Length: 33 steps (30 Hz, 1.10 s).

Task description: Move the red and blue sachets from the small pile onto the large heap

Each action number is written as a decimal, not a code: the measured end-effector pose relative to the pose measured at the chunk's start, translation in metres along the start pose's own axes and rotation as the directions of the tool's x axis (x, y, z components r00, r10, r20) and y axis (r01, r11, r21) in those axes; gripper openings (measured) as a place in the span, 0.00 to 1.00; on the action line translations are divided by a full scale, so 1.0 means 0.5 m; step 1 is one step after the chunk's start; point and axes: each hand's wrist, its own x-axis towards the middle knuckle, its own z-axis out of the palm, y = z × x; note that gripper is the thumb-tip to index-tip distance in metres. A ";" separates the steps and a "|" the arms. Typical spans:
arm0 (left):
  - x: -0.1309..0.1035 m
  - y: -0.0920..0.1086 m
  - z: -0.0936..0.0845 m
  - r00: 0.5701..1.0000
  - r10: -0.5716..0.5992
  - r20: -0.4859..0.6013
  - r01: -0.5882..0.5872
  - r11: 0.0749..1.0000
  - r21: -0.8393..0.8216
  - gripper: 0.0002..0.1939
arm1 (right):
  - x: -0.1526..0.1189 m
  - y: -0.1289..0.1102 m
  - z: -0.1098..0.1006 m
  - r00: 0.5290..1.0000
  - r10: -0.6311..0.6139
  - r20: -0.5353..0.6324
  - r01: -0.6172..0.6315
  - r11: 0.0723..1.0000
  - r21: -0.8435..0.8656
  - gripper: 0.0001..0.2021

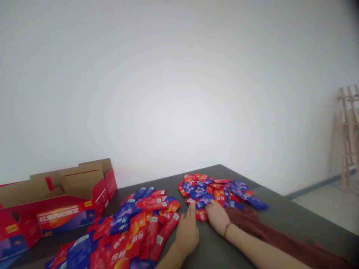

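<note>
A pile of small red and blue sachets [198, 192] lies towards the far end of the dark table. My left hand [187, 232] is at the near left edge of this pile, with two fingers stretched forward beside a red sachet and nothing visible in its grasp. My right hand [217, 216], a thin red band round its wrist, reaches in from the right. Its bent fingers close on the near edge of a blue sachet [205, 200]; the thumb and fingertips are partly hidden. A second, larger heap of similar sachets [131, 228] spreads to the left of my left arm.
Open red cardboard boxes with brown insides [81, 183] stand at the left, by the white wall. Dark reddish-brown cloth [266, 231] lies along the table [303, 220] beside my right forearm. A wooden rack [347, 138] stands on the floor at far right.
</note>
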 end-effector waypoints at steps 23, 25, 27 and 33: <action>0.005 0.001 -0.005 0.998 0.070 0.005 -0.070 0.997 0.041 0.30 | -0.033 0.046 -0.009 0.998 -0.059 -0.031 0.059 0.998 0.000 0.17; 0.006 0.000 -0.004 0.998 0.056 -0.008 -0.056 0.997 0.048 0.27 | -0.031 0.042 -0.011 0.995 -0.099 -0.031 0.100 0.995 0.024 0.17; 0.009 -0.004 -0.003 0.999 0.048 -0.007 -0.047 0.997 0.058 0.25 | -0.032 0.042 -0.014 0.991 -0.128 -0.032 0.130 0.990 0.047 0.18; 0.015 -0.028 0.002 0.997 0.070 0.035 -0.074 0.993 0.096 0.25 | -0.054 0.049 -0.026 0.997 -0.058 -0.048 0.061 0.996 0.063 0.17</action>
